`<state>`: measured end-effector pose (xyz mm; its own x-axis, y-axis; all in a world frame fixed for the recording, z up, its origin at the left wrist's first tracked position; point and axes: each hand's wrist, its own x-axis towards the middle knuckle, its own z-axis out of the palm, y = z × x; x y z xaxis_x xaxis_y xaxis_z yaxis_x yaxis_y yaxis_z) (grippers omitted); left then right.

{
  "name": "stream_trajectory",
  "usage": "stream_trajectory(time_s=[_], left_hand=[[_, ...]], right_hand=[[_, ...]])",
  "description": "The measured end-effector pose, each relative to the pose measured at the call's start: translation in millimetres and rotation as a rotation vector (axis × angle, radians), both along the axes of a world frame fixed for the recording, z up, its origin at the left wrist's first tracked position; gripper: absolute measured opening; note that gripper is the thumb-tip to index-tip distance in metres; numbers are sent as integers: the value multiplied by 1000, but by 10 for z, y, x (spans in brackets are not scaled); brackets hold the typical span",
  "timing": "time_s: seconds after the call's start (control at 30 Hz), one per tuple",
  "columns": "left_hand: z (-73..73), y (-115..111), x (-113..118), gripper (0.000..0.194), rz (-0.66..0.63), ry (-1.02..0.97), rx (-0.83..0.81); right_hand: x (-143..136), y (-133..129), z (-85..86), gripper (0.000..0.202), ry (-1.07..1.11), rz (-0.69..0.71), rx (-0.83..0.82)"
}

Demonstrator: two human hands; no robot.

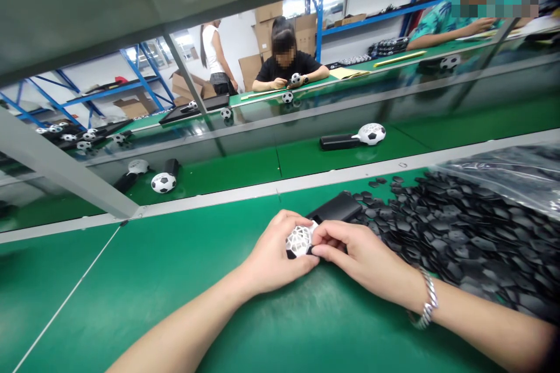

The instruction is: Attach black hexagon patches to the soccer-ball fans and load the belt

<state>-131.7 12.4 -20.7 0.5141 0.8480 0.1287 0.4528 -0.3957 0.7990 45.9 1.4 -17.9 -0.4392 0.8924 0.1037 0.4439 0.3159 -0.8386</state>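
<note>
My left hand (280, 253) is wrapped round a white soccer-ball-shaped head (300, 240) with an openwork pattern. Its black handle (336, 207) points away to the upper right and rests on the green table. The fingers of my right hand (356, 253) are pinched together at the ball's right side, with the thumb on its lower edge. A dark bit, apparently a small black panel (310, 250), shows at those fingertips, mostly hidden. Another black patch is visible low on the ball's left side. A silver bracelet (426, 300) circles my right wrist.
Loose black panels (455, 233) lie heaped at the right, beside a clear plastic bag (516, 175). Past a metal rail (245, 193), a green belt (245, 160) carries soccer-ball-headed pieces (371, 134). A slanted post (74, 169) stands left. Co-workers (289, 64) sit across.
</note>
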Motion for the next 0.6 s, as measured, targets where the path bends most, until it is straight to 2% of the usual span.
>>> stream_trajectory(time_s=[0.37,0.6], left_hand=[[-17,-35,58,39,66,-23,28],[-77,-42,92,40,111,-47,106]], right_hand=[[64,57,-28,16,-236,-110,154],[65,77,-93,20,-325,-74,281]])
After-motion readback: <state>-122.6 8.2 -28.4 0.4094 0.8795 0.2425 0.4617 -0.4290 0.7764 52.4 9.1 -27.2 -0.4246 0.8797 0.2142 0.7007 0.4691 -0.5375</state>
